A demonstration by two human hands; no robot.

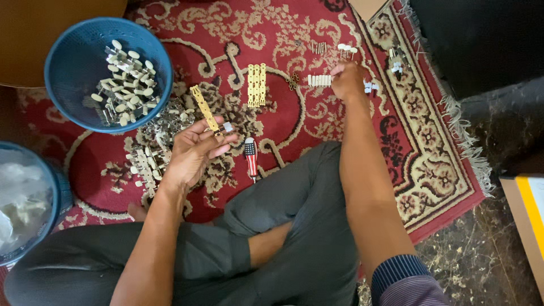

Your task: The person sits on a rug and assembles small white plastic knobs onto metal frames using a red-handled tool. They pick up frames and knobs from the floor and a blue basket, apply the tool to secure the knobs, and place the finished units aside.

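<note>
My left hand (192, 152) holds a narrow gold-coloured metal strip (204, 107) with holes, one small white-buttoned peg fitted at its near end. My right hand (347, 80) reaches out over the red patterned rug (351, 147), fingers pinched on a small white piece next to a row of white pegs (319, 80). Three more gold strips (256, 85) lie side by side on the rug between my hands. A screwdriver with a striped handle (250, 157) lies by my knee.
A blue basket (73, 62) at upper left holds several metal pegs with cream buttons. More pegs are heaped on the rug (150, 153) under my left wrist. Another blue basket (22, 198) with white material sits at the left edge. Small parts (396, 59) lie near the rug's fringe.
</note>
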